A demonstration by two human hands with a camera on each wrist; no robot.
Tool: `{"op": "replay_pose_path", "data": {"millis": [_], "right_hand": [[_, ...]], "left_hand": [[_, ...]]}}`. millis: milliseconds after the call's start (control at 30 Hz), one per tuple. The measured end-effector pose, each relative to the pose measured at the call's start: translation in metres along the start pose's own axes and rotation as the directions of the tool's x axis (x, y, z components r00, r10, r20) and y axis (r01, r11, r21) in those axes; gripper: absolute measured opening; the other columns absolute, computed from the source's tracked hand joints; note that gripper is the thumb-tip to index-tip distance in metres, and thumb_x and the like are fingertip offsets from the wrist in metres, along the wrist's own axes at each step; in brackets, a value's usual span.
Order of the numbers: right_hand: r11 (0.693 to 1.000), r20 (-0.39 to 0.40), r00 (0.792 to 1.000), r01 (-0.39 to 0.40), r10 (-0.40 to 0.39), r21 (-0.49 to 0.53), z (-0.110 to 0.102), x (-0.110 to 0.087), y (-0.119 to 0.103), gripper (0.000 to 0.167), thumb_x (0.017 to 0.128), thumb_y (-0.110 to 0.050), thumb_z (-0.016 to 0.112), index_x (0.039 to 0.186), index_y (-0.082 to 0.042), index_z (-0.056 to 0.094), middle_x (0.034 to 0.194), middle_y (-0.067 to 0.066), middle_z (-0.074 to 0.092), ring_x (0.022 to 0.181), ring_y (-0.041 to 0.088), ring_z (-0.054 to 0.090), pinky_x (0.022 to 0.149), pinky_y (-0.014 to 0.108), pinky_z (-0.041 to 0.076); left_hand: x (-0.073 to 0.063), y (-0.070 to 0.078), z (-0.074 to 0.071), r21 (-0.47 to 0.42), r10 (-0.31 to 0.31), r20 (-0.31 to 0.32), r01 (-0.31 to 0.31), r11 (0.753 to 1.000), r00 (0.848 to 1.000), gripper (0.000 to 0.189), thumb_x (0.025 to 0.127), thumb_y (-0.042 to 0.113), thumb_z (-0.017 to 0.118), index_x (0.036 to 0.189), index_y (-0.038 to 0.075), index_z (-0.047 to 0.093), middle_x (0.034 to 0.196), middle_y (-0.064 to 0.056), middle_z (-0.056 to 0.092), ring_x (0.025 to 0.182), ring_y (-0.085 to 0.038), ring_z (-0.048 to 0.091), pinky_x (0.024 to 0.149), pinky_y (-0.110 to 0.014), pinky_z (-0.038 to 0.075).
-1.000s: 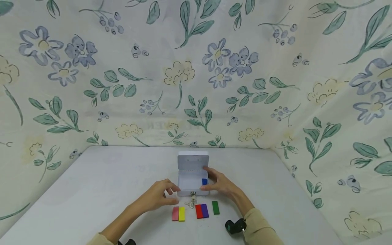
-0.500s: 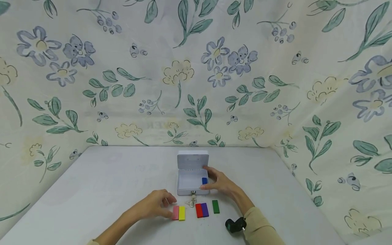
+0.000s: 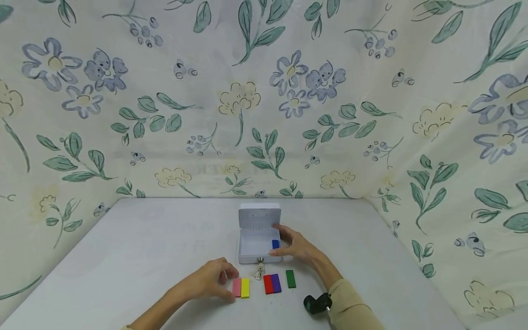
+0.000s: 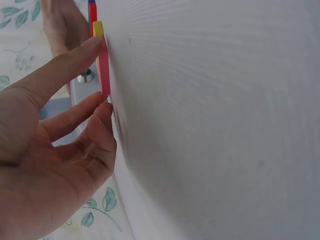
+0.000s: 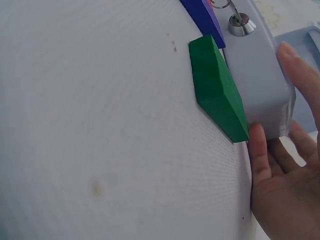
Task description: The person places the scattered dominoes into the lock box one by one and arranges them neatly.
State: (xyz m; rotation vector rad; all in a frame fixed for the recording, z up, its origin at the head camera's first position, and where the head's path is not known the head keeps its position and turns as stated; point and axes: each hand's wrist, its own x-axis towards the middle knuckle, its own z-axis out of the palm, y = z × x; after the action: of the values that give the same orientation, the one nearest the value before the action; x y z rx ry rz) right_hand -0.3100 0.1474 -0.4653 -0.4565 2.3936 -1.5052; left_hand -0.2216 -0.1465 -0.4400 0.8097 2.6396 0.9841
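Observation:
A small white metal box (image 3: 260, 259) stands with its lid (image 3: 260, 218) raised and a blue block (image 3: 275, 244) inside at the right. My right hand (image 3: 299, 245) grips the box's right side, thumb over the rim and fingers along the outer wall. Left of the yellow block (image 3: 245, 288) lies a pink block (image 3: 237, 288). My left hand (image 3: 210, 279) pinches the pink block by its two ends, thumb at the near end and index finger at the far one, as the left wrist view shows. The other left fingers are curled beside it.
Keys (image 3: 258, 273) hang from the lock (image 5: 242, 24) on the box's front. Before the box lie a red block (image 3: 268, 284), a purple block (image 3: 276, 283) touching it, and a green block (image 3: 290, 278) to their right. A floral cloth stands behind the white table (image 3: 165, 238).
My left hand has come down and nearer from the box's front left corner to the pink block, its thumb and index finger settling on the block's ends. My right hand stays on the box.

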Motion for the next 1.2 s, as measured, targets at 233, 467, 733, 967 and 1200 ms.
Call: {"op": "replay_pose_path", "data": {"millis": [233, 467, 733, 967, 1200], "right_hand": [[1.000, -0.001, 1.000, -0.002, 0.002, 0.004, 0.0006, -0.0002, 0.0001, 0.094, 0.076, -0.033, 0.084, 0.154, -0.022, 0.032, 0.160, 0.012, 0.031, 0.149, 0.035, 0.026, 0.118, 0.057, 0.023], [1.000, -0.005, 1.000, 0.003, -0.003, -0.007, 0.0003, 0.0004, -0.0003, 0.094, 0.076, -0.032, 0.084, 0.154, -0.021, 0.032, 0.160, 0.013, 0.031, 0.149, 0.037, 0.026, 0.118, 0.057, 0.024], [1.000, -0.004, 1.000, 0.005, -0.005, -0.009, 0.0004, -0.0001, -0.0002, 0.094, 0.076, -0.032, 0.084, 0.154, -0.021, 0.032, 0.160, 0.014, 0.031, 0.149, 0.037, 0.026, 0.118, 0.057, 0.024], [1.000, -0.003, 1.000, 0.004, -0.004, -0.009, 0.0010, -0.0001, 0.0008, 0.095, 0.075, -0.033, 0.084, 0.154, -0.022, 0.032, 0.160, 0.014, 0.031, 0.149, 0.037, 0.026, 0.118, 0.058, 0.024], [1.000, 0.000, 1.000, 0.006, -0.006, 0.000, 0.0013, 0.0008, 0.0019, 0.094, 0.075, -0.032, 0.084, 0.154, -0.021, 0.032, 0.160, 0.014, 0.030, 0.149, 0.037, 0.026, 0.118, 0.057, 0.024]], "left_hand": [[-0.0007, 0.0007, 0.0016, 0.007, -0.002, 0.009, 0.002, 1.000, 1.000, 0.042, 0.066, 0.018, 0.088, 0.102, 0.006, 0.069, 0.091, 0.002, 0.058, 0.079, -0.009, 0.051, 0.069, -0.021, 0.043], [0.0005, -0.0006, 0.0021, 0.001, 0.009, 0.010, -0.009, 1.000, 1.000, 0.040, 0.067, 0.017, 0.088, 0.100, 0.007, 0.069, 0.091, 0.002, 0.059, 0.078, -0.008, 0.051, 0.068, -0.021, 0.044], [0.0017, -0.0015, 0.0021, -0.009, 0.041, -0.001, -0.041, 0.999, 0.999, 0.037, 0.067, 0.015, 0.087, 0.099, 0.007, 0.069, 0.091, 0.003, 0.061, 0.077, -0.006, 0.051, 0.068, -0.020, 0.045], [0.0014, 0.0023, 0.0035, 0.035, 0.024, -0.034, -0.023, 0.999, 0.999, 0.035, 0.067, 0.018, 0.087, 0.096, 0.007, 0.071, 0.086, 0.004, 0.061, 0.077, -0.007, 0.050, 0.066, -0.020, 0.044], [0.0014, 0.0039, 0.0056, 0.080, 0.029, -0.057, -0.025, 0.996, 0.998, 0.035, 0.066, 0.021, 0.087, 0.094, 0.008, 0.072, 0.084, 0.005, 0.060, 0.076, -0.005, 0.050, 0.067, -0.020, 0.044]]}}
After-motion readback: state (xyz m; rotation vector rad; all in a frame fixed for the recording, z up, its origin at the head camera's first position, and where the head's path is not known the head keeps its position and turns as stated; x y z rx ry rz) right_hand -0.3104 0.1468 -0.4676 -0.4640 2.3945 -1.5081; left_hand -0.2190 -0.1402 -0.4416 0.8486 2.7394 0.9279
